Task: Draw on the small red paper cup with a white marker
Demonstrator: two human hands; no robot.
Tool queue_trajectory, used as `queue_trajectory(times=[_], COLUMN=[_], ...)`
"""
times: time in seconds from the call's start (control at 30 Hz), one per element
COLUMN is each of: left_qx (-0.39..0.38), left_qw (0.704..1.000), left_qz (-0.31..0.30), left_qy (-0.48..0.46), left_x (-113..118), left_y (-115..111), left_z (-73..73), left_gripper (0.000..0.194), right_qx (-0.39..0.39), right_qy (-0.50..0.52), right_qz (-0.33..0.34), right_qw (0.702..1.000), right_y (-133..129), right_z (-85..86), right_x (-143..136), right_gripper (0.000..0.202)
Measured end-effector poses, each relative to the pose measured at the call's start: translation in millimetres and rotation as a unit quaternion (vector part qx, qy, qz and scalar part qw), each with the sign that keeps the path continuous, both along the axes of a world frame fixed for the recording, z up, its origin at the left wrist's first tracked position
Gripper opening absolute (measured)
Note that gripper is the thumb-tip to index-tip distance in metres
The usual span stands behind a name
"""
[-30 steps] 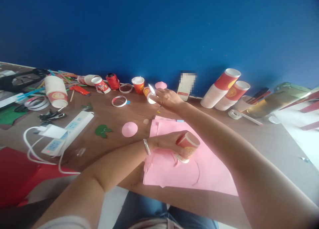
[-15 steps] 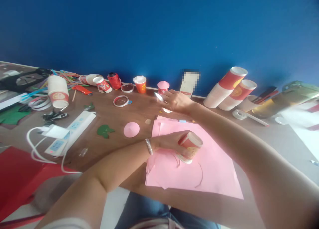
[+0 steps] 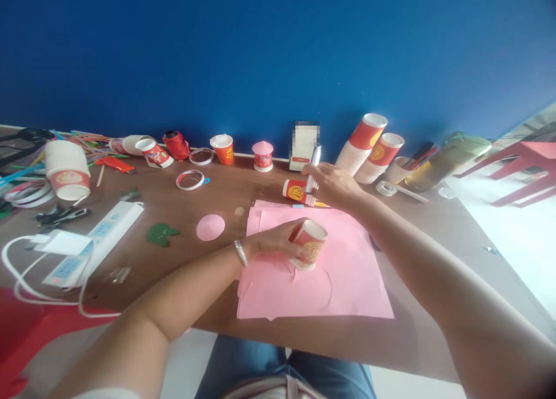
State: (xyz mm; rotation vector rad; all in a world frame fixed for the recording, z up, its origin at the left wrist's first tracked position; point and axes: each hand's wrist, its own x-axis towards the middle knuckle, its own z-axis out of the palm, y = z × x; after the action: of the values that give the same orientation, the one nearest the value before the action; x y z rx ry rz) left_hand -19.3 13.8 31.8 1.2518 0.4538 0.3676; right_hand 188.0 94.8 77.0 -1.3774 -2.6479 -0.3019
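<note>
My left hand (image 3: 284,241) is wrapped round a red and white paper cup (image 3: 310,242), which stands slightly tilted over a stack of pink paper (image 3: 356,283). A curved cut or line shows on the top sheet. Beyond the paper's far edge, my right hand (image 3: 334,182) grips a white pen (image 3: 313,170), held almost upright. Just left of that hand a red paper cup (image 3: 294,189) lies on its side, partly behind the pen. A pink paper disc (image 3: 211,227) and a green paper cutout (image 3: 161,234) lie left of the stack.
Along the blue wall stand a small cup with a pink cone top (image 3: 263,156), an orange cup (image 3: 223,149), a phone (image 3: 304,150) and stacked cups (image 3: 362,141). Right of these are a tape roll (image 3: 386,188) and a bottle (image 3: 443,161). A power strip (image 3: 98,240) with cables lies left.
My right hand has moved right with the pen, away from the cone-topped cup, uncovering the lying red cup. The view has turned right. My left hand still holds its cup.
</note>
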Motion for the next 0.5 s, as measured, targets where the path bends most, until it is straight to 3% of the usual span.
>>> queue_trajectory(times=[0.1,0.2,0.27,0.33,0.37,0.4,0.47,0.5], left_qx=[-0.004,0.007,0.016,0.024,0.026,0.028,0.028,0.027], left_qw=[1.000,1.000,1.000,1.000,0.999,0.999,0.999,0.999], left_qz=[0.000,0.013,0.014,0.009,0.006,0.004,0.007,0.011], left_qy=[0.012,0.016,0.016,0.018,0.019,0.019,0.018,0.017], left_x=[-1,-3,-3,-3,-3,-3,-2,-2], left_y=[-1,-2,-1,0,1,1,2,3], left_z=[-0.1,0.3,0.1,-1.2,-2.2,-3.3,-5.2,-5.9], left_gripper=[0.054,0.056,0.055,0.053,0.052,0.052,0.054,0.054], right_qx=[-0.049,-0.061,-0.049,0.000,0.088,0.190,0.290,0.347], right_qy=[-0.012,-0.002,0.021,0.084,0.213,0.331,0.401,0.458], right_qz=[-0.006,-0.020,-0.019,-0.035,-0.051,-0.065,-0.098,-0.097], right_qw=[0.999,0.998,0.998,0.996,0.972,0.922,0.864,0.813], right_y=[8,6,-4,-16,-19,-21,-13,-5], right_z=[-10.7,-19.1,-16.1,-4.7,3.5,12.7,31.3,39.0], right_x=[-34,-50,-42,-17,1,23,69,91], right_gripper=[0.038,0.039,0.041,0.053,0.056,0.060,0.066,0.066])
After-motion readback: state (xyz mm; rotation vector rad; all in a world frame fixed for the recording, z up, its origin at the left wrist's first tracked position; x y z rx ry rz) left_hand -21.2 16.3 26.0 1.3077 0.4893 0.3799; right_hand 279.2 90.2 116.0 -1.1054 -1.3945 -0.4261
